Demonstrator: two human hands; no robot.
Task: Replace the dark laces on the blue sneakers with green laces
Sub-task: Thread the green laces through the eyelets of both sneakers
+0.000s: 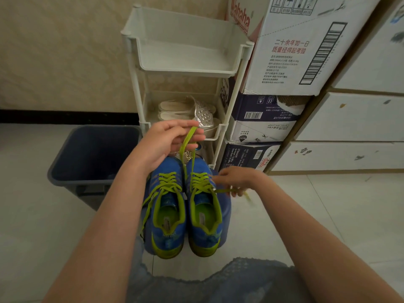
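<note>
Pinched at both ends, the flat green lace (189, 138) rises from the right blue mesh sneaker (204, 215), at the blue stool's (226, 212) right edge, to my left hand (168, 138); my right hand (235, 181), nearer, holds the other end sideways.

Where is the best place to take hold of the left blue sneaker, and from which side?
Probably its heel collar, from the near side: the opening faces up, the heel points toward the person, and the right sneaker sits close beside it.

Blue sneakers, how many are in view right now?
2. The left blue sneaker sits beside the right blue sneaker, whose green lace the left hand and right hand hold. More could be hidden in the white rack.
</note>
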